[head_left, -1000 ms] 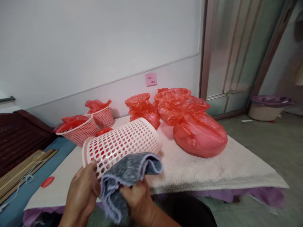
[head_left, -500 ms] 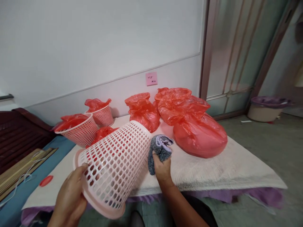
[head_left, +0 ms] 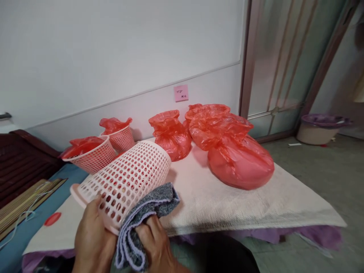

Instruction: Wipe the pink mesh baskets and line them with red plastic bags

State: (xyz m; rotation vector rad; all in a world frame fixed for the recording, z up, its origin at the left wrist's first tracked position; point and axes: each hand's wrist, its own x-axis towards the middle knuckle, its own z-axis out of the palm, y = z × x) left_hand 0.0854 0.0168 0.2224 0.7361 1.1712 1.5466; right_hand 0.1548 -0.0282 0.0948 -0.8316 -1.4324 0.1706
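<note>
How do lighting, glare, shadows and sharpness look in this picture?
Head view: soft light, with small glints on the large red bag; head view: faint shadow on the white cover beside the pink basket; head view: the bin at far right looks slightly soft.

Before us runs a low, table-like surface under a white textured cover [head_left: 284, 206], with purple cloth [head_left: 273, 235] showing below its front edge. On the cover, right of the middle, we see a bulging red bag [head_left: 240, 167]; more red plastic [head_left: 209, 131] crowds behind it, and we cannot tell how many bags that is. A smaller red bag [head_left: 174, 146] stands just left of these. At the back left we find two pink perforated baskets [head_left: 98, 156], red plastic spilling over their rims, and nearer us, by the left edge, a flat red oval piece [head_left: 52, 218]. Beyond that edge, a blue surface [head_left: 72, 174] bears a slatted mat [head_left: 28, 201].
</note>
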